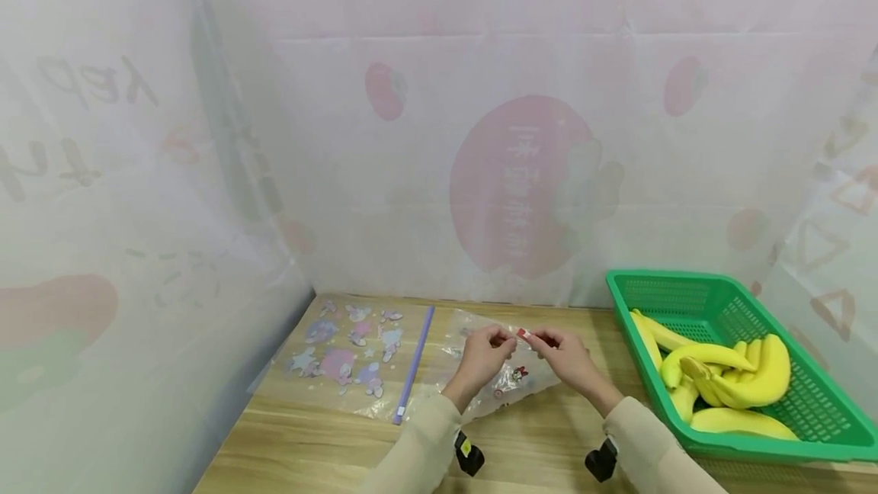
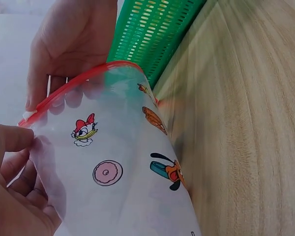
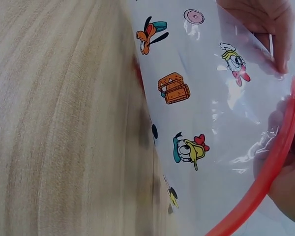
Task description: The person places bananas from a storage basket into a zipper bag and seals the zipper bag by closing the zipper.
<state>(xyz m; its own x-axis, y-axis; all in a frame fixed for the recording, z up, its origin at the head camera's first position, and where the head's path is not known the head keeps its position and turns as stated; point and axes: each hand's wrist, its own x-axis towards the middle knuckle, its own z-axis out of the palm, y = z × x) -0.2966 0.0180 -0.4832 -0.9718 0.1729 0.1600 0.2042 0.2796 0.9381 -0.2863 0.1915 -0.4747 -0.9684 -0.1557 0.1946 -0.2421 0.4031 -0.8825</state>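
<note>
From here, the left hand (image 1: 483,360) pinches the clear bag (image 2: 118,140) by a corner, seemingly as anchor; the right hand (image 1: 571,363) pinches the red zip (image 3: 264,184).

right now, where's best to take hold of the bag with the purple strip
Probably pinch the purple strip near its middle, coming from the right: the bag lies flat, and that straight strip runs along its right edge.
</note>
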